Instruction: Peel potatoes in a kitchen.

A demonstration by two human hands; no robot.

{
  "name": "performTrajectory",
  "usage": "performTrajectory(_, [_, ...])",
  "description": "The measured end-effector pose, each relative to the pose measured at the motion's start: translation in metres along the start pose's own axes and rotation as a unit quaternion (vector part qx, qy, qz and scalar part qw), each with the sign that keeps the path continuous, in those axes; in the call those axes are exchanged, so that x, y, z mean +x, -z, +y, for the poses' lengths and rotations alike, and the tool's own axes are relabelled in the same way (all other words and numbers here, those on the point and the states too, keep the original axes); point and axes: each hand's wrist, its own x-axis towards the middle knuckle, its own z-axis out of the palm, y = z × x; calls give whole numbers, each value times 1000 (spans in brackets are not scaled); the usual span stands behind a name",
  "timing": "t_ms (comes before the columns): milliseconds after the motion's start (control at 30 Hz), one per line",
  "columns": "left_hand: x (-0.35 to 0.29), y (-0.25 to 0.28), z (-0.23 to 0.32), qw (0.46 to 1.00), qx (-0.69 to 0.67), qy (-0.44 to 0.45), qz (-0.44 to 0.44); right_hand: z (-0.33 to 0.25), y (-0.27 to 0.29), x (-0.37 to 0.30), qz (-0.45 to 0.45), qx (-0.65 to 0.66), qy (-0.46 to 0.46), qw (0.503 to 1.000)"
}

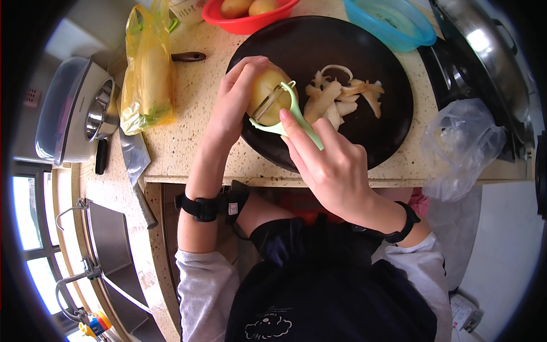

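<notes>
My left hand [239, 94] is wrapped round a partly peeled potato [261, 94], holding it over the left side of a large round black tray [364, 48]. In my right hand [327, 162] is a light green Y-shaped peeler [295, 114], gripped by its handle. The peeler's metal blade lies across the potato's pale, bare surface; whether it is cutting I cannot tell. To the right of the potato, a small heap of potato peelings [325, 102] rests on the tray. The palm side of my left hand is hidden.
Behind the tray stand a red bowl [250, 24] with potatoes and a blue basin [393, 25]. At left are a yellow plastic bag [149, 85], a dark knife handle [189, 57] and a cleaver [135, 157] by the counter edge. A clear plastic bag [464, 142] sits at right.
</notes>
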Motion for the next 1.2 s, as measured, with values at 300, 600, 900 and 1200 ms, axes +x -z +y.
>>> performTrajectory(300, [1, -3, -4, 999, 18, -34, 2, 2, -9, -14, 20, 23, -14, 999])
performTrajectory(600, [3, -2, -4, 998, -53, -6, 30, 1, -23, -36, 12, 14, -32, 999])
performTrajectory(900, [5, 1, -5, 997, -70, 22, 25, 2, -22, -33, -36, -16, -73, 997])
performTrajectory(1200, [5, 6, 0, 991, -110, 70, -40, 39, 27, -11, -97, 470, -314, 819])
